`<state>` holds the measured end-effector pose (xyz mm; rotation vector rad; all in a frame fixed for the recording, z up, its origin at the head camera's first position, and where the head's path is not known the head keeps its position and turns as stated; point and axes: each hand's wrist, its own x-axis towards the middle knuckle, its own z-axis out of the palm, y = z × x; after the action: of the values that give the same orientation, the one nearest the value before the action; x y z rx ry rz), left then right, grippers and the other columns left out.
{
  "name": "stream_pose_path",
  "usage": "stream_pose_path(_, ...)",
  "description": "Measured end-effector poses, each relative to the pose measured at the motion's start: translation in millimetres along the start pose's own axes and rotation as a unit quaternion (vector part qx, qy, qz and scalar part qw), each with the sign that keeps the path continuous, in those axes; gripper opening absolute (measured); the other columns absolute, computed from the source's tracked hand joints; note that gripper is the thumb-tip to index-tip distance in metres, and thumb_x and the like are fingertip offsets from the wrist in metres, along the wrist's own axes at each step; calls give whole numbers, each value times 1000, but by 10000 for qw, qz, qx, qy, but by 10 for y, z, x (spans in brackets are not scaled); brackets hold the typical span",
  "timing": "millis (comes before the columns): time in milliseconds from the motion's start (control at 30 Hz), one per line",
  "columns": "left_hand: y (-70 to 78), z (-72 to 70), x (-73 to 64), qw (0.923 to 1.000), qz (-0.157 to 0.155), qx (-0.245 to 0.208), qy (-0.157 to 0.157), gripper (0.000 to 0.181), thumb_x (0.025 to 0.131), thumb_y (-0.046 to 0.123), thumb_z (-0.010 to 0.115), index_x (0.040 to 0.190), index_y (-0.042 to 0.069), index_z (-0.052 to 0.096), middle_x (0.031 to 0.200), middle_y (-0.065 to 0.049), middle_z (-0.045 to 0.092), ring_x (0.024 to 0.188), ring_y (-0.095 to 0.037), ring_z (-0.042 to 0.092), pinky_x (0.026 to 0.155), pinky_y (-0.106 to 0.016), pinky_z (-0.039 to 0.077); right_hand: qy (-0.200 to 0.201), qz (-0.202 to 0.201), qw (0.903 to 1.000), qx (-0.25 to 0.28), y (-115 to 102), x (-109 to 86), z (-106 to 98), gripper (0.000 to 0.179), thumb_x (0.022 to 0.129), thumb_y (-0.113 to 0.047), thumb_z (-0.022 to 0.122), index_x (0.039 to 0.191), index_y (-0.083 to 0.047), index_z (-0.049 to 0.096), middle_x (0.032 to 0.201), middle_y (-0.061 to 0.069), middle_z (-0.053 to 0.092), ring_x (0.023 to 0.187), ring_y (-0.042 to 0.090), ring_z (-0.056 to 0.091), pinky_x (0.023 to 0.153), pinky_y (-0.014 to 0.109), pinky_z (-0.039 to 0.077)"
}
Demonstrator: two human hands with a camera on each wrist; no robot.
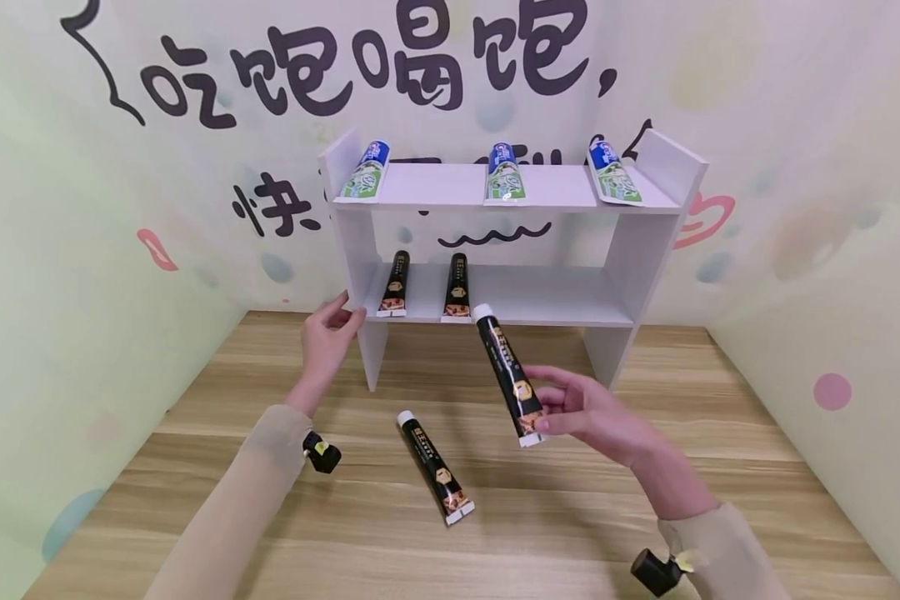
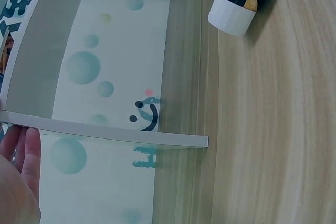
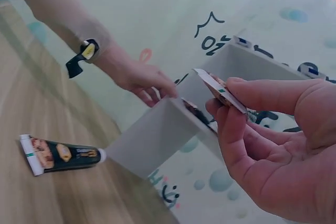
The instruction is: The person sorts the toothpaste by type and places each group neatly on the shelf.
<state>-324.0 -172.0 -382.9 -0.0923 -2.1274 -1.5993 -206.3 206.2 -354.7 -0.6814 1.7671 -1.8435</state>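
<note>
My right hand pinches a black toothpaste tube by its flat crimped end, between thumb and fingers. The tube is held up in front of the white shelf, white cap pointing up and left. In the right wrist view, its crimped end shows between thumb and fingertips. My left hand grips the shelf's left side panel, its thumb at the front edge and its fingers against the outer face. A second black tube lies on the wooden table, cap toward the shelf.
Two black tubes, the left one and the right one, lie on the lower board. The top board carries three blue-and-green tubes: left, middle, right. Printed walls enclose the wooden table.
</note>
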Motion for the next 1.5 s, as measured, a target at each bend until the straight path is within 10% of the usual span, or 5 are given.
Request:
stream_pose_path(267,360,-49,-156,9999,-13,127,-75,42,93,9,65,133,-2,59,97,-24,63,65,8,56,59,-6,49,667,-60,9973,-292,-315,131,-134,79,88,9,60,153,6,14,110,-7,73,96,9,70,90,24,56)
stream_pose_path(700,404,-57,-163,9999,-48,53,-90,43,92,8,67,132,-3,59,95,-22,63,64,8,57,59,-7,50,1037,30,9929,-585,-585,297,-276,78,91,8,59,155,-3,17,110,-7,71,98,9,69,90,21,55)
stream_pose_path(1100,11,6,19,10000,-46,-3,-6,44,92,15,69,134,5,60,94,-15,62,64,9,56,59,-7,50,1430,205,9842,-1020,-615,423,-379,79,93,3,60,156,-7,15,113,-8,67,99,6,67,93,17,51)
stream_pose_path(1500,-31,14,35,9999,104,-27,14,43,91,15,68,133,6,62,90,-10,60,65,6,57,59,-9,51,1900,360,9762,-987,-587,567,-503,79,93,-4,64,156,-12,18,120,-2,64,102,5,65,96,18,46)
